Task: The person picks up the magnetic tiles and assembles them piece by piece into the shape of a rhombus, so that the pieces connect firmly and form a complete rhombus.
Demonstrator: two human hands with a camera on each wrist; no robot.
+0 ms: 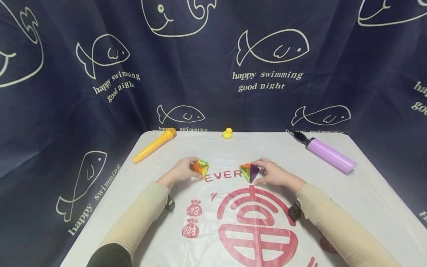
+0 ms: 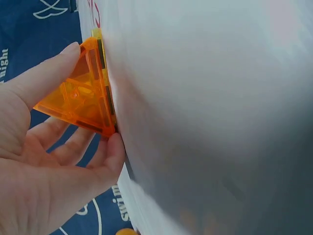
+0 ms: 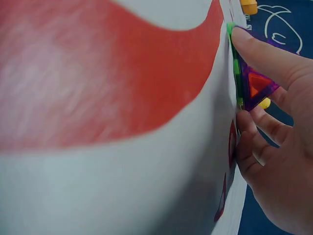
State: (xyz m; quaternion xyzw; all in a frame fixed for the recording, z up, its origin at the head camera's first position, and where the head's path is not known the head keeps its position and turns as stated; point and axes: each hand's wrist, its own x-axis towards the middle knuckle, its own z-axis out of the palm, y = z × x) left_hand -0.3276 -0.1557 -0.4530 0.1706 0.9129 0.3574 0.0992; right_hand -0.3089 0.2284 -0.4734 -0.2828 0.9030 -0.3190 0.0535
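Observation:
My left hand [image 1: 181,170] pinches a small pyramid of see-through magnetic tiles [image 1: 202,169], with orange, yellow and green faces. In the left wrist view its orange triangular tile [image 2: 80,98] faces me, thumb on the upper corner and a fingertip at the lower one. To the right, a second magnetic-tile pyramid [image 1: 248,172] shows orange, green and purple faces. Thumb and fingers of my right hand [image 1: 275,174] grip it at the purple side; the right wrist view has that purple tile [image 3: 259,85] edge-on beside the table. Both pyramids sit at the tabletop, a gap between them.
A white cloth with red print covers the table [image 1: 213,148]. At the back left lies a yellow toy microphone [image 1: 154,146]; a yellow rubber duck [image 1: 228,133] stands at the back edge. A purple hand pump [image 1: 328,154] lies back right. Behind hangs a dark blue fish-print curtain [image 1: 207,81].

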